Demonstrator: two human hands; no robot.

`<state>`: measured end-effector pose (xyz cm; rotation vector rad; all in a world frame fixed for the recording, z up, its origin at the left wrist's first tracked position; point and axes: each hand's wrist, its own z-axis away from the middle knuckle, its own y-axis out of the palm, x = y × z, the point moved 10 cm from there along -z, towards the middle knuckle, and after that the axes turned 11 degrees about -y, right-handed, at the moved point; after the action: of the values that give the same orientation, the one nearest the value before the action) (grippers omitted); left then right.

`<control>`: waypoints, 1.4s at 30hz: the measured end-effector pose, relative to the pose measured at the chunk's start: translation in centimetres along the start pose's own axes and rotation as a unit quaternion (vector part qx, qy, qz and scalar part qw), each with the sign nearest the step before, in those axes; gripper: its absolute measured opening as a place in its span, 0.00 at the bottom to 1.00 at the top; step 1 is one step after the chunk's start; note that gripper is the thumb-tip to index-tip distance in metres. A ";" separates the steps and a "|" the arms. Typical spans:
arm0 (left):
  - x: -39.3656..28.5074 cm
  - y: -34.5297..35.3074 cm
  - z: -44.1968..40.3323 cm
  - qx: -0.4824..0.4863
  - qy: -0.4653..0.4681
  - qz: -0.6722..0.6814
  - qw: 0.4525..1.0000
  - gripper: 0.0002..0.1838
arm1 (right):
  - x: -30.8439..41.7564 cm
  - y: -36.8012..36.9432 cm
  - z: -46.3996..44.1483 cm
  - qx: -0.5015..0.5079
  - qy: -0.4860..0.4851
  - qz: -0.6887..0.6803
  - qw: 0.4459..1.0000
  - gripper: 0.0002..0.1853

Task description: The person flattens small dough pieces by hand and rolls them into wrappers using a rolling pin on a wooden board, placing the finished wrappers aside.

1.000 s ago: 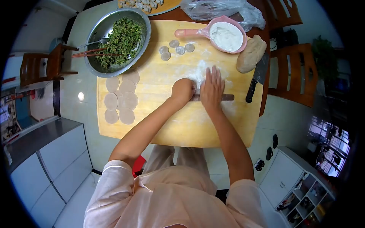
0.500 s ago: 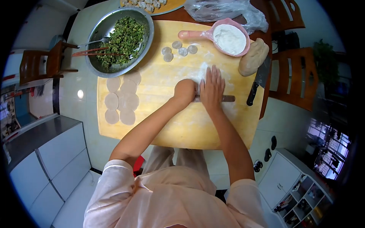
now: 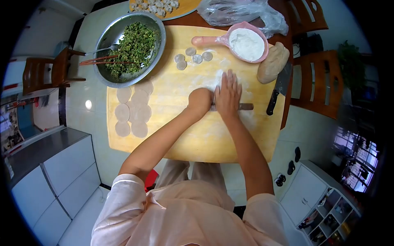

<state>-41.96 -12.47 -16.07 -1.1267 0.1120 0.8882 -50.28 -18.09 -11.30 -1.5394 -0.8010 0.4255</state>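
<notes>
On the floured wooden board (image 3: 184, 143), my right hand (image 3: 228, 96) lies flat over a rolling pin (image 3: 246, 106), fingers stretched forward. The pin's brown end sticks out to the right; its middle is covered by the palm. Close beside it, my left hand (image 3: 200, 100) is curled closed at the pin's left end, and what its fingers hold is hidden. Loose flour (image 3: 219, 76) is spread just ahead of both hands. Several small dough discs (image 3: 197, 58) lie farther up the board. Rolled round dough wrappers (image 3: 139, 114) overlap in rows at the left.
A steel bowl (image 3: 161, 45) of chopped green filling holds a spoon and chopsticks (image 3: 92, 61). At upper right are a pink scoop (image 3: 201, 40) of flour, a dough lump (image 3: 273, 63) and a knife (image 3: 272, 102). Behind them lie a plastic bag (image 3: 230, 12) and a tray of dumplings (image 3: 184, 8).
Both hands stay at the rolling pin with almost the same pose. The whole view has shifted slightly; the pin's visible end looks nearly unmoved.
</notes>
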 end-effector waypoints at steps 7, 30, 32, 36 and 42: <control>5.0 0.7 0.1 0.034 -0.048 0.273 0.960 0.02 | 1.5 -0.9 7.6 0.034 -0.029 -0.004 0.999 0.30; 1.3 -1.9 1.8 -0.047 0.018 0.063 0.997 0.03 | 1.1 0.7 0.0 -0.012 -0.014 0.006 1.000 0.31; 1.4 -1.6 1.2 -0.056 0.021 0.034 0.998 0.05 | 0.9 0.2 -0.6 -0.022 -0.018 0.012 1.000 0.31; 4.2 -1.5 1.7 -0.047 -0.001 0.170 0.984 0.04 | 2.4 -0.8 8.0 0.032 -0.043 -0.009 0.999 0.31; 4.8 -0.6 2.3 0.031 -0.011 0.183 0.982 0.05 | 2.5 -0.3 3.5 0.024 -0.036 0.001 0.999 0.30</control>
<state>-39.17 -8.00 -17.00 -1.0542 0.3354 1.2156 -51.06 -13.84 -11.06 -1.4883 -0.8389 0.5008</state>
